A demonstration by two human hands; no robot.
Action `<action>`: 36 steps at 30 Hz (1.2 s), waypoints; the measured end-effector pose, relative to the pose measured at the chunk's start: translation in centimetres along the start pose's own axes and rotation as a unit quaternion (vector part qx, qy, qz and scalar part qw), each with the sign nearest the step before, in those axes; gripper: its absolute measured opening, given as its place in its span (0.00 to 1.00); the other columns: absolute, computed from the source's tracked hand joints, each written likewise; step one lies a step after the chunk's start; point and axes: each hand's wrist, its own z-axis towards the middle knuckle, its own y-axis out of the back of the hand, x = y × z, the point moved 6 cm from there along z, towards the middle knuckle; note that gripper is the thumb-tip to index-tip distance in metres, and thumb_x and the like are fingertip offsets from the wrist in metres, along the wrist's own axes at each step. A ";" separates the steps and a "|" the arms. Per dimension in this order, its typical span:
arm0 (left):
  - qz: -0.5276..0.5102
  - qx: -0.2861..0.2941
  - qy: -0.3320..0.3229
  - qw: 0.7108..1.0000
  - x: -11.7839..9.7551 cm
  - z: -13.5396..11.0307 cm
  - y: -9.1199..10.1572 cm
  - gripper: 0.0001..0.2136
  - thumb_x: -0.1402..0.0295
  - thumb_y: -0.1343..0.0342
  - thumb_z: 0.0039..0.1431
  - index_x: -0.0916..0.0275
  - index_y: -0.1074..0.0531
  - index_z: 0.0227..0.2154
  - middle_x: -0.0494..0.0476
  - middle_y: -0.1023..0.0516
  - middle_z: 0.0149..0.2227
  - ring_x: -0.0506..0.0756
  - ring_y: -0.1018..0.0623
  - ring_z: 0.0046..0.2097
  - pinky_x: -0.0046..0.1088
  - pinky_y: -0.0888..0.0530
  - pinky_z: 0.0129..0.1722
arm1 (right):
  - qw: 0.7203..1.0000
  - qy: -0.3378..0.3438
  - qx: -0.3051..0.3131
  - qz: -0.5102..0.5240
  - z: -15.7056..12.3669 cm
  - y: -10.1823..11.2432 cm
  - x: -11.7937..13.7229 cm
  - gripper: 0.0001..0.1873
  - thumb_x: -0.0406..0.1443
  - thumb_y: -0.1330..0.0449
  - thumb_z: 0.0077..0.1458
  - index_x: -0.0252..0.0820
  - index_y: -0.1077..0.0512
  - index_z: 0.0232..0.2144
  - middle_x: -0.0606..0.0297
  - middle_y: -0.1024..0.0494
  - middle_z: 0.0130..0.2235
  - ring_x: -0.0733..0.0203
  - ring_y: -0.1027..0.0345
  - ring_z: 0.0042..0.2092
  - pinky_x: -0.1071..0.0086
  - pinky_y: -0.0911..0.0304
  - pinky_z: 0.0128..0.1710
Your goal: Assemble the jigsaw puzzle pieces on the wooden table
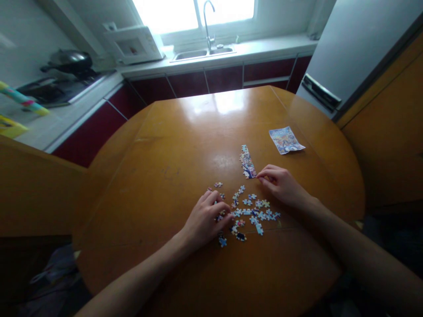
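Several loose jigsaw pieces [251, 211] lie scattered on a round wooden table [185, 145]. A short joined strip of pieces [247, 161] runs away from me just beyond them. My right hand [280, 185] pinches its fingertips together at the near end of that strip, touching it. My left hand [206, 218] rests with curled fingers on the left side of the loose pieces, covering a few. A small printed picture card [286, 140] lies flat to the right of the strip.
Beyond the table runs a kitchen counter with a sink and tap [207, 44], a white microwave [134, 44] and a stove with a pot [69, 61]. A grey fridge [346, 53] stands at the right. Wooden chair backs flank the table.
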 end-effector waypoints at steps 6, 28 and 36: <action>0.002 0.011 -0.014 1.000 0.2 -0.2 -0.1 0.04 0.68 0.41 0.62 0.56 0.22 0.38 0.57 0.29 0.39 0.57 0.31 0.43 0.38 0.28 0.45 | 1.000 0.001 0.001 -0.001 0.0 0.0 0.1 0.08 0.35 0.42 0.61 0.42 0.22 0.35 0.60 0.24 0.36 0.61 0.33 0.33 0.65 0.37 0.34; -0.024 0.014 -0.011 1.000 -0.2 -0.1 -0.3 0.06 0.62 0.37 0.58 0.56 0.22 0.37 0.56 0.29 0.38 0.56 0.30 0.42 0.35 0.29 0.42 | 1.000 -0.002 -0.001 0.003 -0.1 0.0 -0.1 0.08 0.35 0.42 0.60 0.42 0.22 0.35 0.61 0.24 0.35 0.62 0.34 0.32 0.65 0.37 0.33; -0.015 -0.139 0.085 0.986 3.4 0.2 4.7 0.07 0.65 0.44 0.65 0.60 0.23 0.37 0.55 0.30 0.35 0.54 0.30 0.40 0.34 0.31 0.41 | 1.000 -0.005 0.005 -0.008 0.0 0.0 -0.2 0.08 0.35 0.42 0.60 0.41 0.22 0.35 0.60 0.23 0.36 0.61 0.32 0.33 0.64 0.36 0.34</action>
